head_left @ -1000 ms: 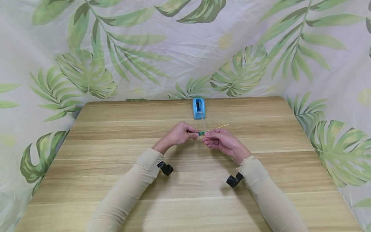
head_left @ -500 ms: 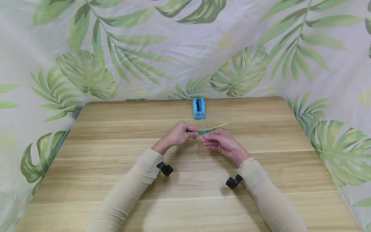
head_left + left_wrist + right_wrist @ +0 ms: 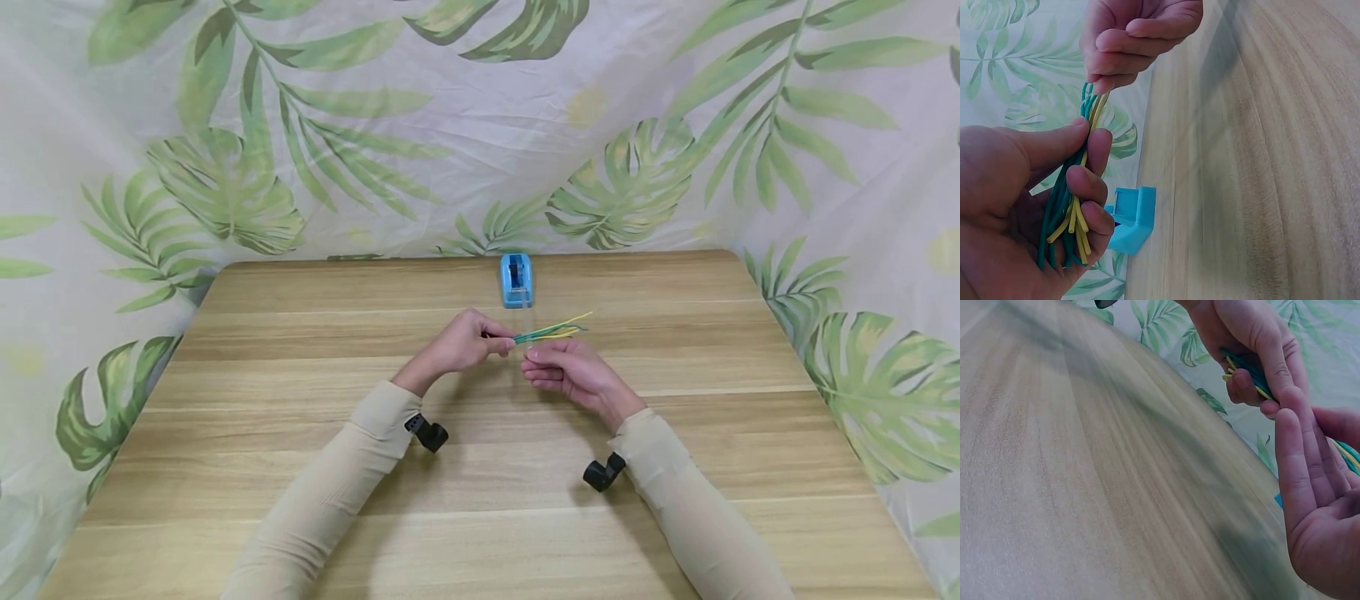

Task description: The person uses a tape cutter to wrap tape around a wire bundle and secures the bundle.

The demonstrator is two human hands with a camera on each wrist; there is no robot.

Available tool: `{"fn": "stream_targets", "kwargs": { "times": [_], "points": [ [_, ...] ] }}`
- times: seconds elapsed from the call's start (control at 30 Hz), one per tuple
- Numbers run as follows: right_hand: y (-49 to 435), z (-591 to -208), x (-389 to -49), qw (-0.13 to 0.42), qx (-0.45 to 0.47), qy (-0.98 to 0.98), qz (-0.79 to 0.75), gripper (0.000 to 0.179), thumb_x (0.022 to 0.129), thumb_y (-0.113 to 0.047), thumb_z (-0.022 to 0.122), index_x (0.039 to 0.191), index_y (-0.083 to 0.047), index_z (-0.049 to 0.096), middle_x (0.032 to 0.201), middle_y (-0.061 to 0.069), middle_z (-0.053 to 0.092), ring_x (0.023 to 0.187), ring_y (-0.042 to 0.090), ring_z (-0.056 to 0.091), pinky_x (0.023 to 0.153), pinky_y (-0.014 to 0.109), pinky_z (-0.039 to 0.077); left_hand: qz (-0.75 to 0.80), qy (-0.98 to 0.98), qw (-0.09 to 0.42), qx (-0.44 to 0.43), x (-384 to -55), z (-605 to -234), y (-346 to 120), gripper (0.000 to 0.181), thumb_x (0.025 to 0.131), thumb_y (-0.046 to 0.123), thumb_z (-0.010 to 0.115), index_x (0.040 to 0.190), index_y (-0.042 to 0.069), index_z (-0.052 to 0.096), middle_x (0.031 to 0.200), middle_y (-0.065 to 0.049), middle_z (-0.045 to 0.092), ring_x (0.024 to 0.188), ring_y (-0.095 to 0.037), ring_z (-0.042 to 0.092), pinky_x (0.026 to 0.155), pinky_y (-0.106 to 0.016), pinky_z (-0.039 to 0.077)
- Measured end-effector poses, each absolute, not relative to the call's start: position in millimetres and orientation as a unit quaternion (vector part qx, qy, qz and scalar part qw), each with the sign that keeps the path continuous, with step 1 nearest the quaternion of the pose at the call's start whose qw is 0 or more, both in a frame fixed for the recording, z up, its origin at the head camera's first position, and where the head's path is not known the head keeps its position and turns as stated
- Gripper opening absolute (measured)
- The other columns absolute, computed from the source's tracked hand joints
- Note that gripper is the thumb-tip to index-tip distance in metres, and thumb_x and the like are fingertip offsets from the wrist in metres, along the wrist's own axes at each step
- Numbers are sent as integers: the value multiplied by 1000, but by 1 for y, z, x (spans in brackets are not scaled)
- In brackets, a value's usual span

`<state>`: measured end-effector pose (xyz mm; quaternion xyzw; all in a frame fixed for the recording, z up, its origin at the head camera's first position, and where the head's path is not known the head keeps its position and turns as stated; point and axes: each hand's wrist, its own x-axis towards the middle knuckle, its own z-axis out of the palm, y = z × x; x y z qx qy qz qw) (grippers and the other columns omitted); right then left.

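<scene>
Leaf-printed cloth [image 3: 360, 108] hangs behind a wood-grained table [image 3: 480, 533], with a blue tape dispenser [image 3: 516, 283] standing at the far edge, near the middle. A strip of clear tape [image 3: 528, 318] runs from it toward the near side, down to the fingertips of the right hand [image 3: 573, 371].

The left hand [image 3: 468, 342] grips a bundle of green and yellow wires [image 3: 551, 332]; in the left wrist view one set of ends fans out under its curled fingers, the thumb pressing from the other side. The right hand's thumb and forefinger are closed together, apparently pinching the near end of the tape, though the clear film is too faint to be sure.

Between the hands, the bundle's long axis runs left to right, its loose right ends rising slightly toward the far side. It lies just beyond the right fingertips, and the tape runs roughly square across it; whether over or under, I cannot tell. The left hand is the nearer to the crossing along the wires, the right fingertips just on its near side.
</scene>
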<state>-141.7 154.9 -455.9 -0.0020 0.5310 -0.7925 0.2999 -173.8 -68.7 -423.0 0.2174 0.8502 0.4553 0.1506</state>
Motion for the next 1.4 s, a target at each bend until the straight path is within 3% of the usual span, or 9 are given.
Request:
{"fn": "stream_targets", "kwargs": {
  "times": [0.3, 0.43, 0.67, 0.9, 1.4],
  "points": [
    [154, -460, -143, 304, 6, 529, -792, 18, 101, -1, 57, 98, -6, 74, 88, 10, 75, 79, 15, 73, 74, 28, 59, 460, 847, 156, 214, -174, -421, -68, 19, 96, 9, 69, 111, 1, 76, 87, -8, 75, 63, -11, 49, 55, -24, 38],
    [153, -463, -145, 302, 13, 531, -792, 16, 101, -1, 58, 111, 4, 69, 89, 10, 75, 80, 16, 73, 76, 29, 59, 461, 846, 154, 218, -175, -422, -68, 19, 96, 9, 69, 111, 1, 76, 87, -8, 75, 62, -11, 49, 54, -24, 38],
    [150, -467, -148, 295, 19, 537, -790, 34, 101, -2, 57, 129, 16, 52, 90, 10, 75, 82, 17, 74, 78, 31, 59, 463, 843, 151, 226, -175, -423, -69, 19, 96, 8, 68, 112, 0, 76, 85, -6, 75, 58, -10, 46, 52, -24, 35],
    [149, -469, -150, 290, 25, 530, -797, 12, 101, 0, 56, 108, 2, 66, 88, 11, 75, 81, 18, 74, 77, 32, 59, 469, 839, 159, 225, -175, -424, -69, 18, 96, 8, 69, 111, 1, 76, 84, -5, 75, 57, -10, 44, 51, -23, 34],
    [146, -472, -154, 283, 32, 527, -800, 14, 100, 2, 57, 99, -3, 70, 87, 11, 75, 80, 18, 74, 74, 30, 59, 460, 840, 160, 238, -174, -423, -71, 18, 96, 7, 69, 110, 0, 77, 82, -7, 74, 55, -9, 39, 50, -23, 31]
  ]
}}
